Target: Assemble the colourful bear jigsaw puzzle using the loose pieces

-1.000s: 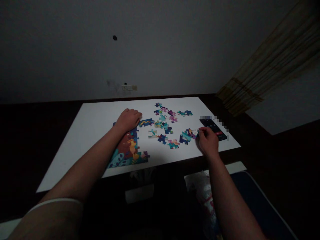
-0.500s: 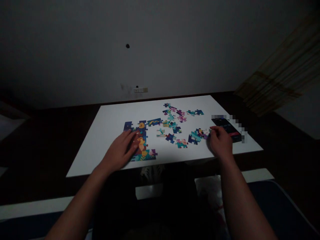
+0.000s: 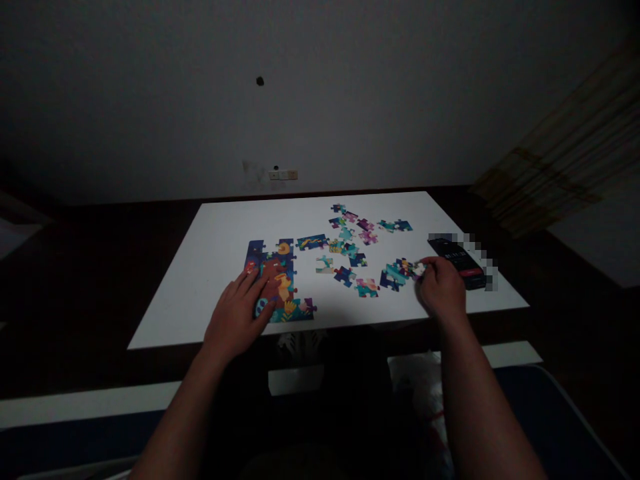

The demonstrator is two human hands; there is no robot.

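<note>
My left hand [image 3: 239, 310] lies with fingers spread over the left side of a joined puzzle section [image 3: 274, 280], which shows a brown figure on dark blue and teal. At the right, my right hand [image 3: 441, 285] has its thumb and index finger pinched at a puzzle piece [image 3: 419, 269] beside a teal and blue cluster [image 3: 395, 275]. Between the hands several loose pieces are scattered, among them a pink and teal one [image 3: 367, 287] and a pale green one [image 3: 325, 265]. A dark blue strip with a yellow shape [image 3: 311, 242] touches or nearly touches the joined section's upper right.
The white table [image 3: 200, 267] has its near edge just below my hands. A black phone [image 3: 463, 263] lies past my right hand. Farther back on the table are more loose pieces [image 3: 395, 225]. A clear plastic bag [image 3: 417, 380] is below the table's near edge.
My left hand has shifted slightly left and down, uncovering more of the brown figure. My right hand stays at the same cluster. The view has shifted a little.
</note>
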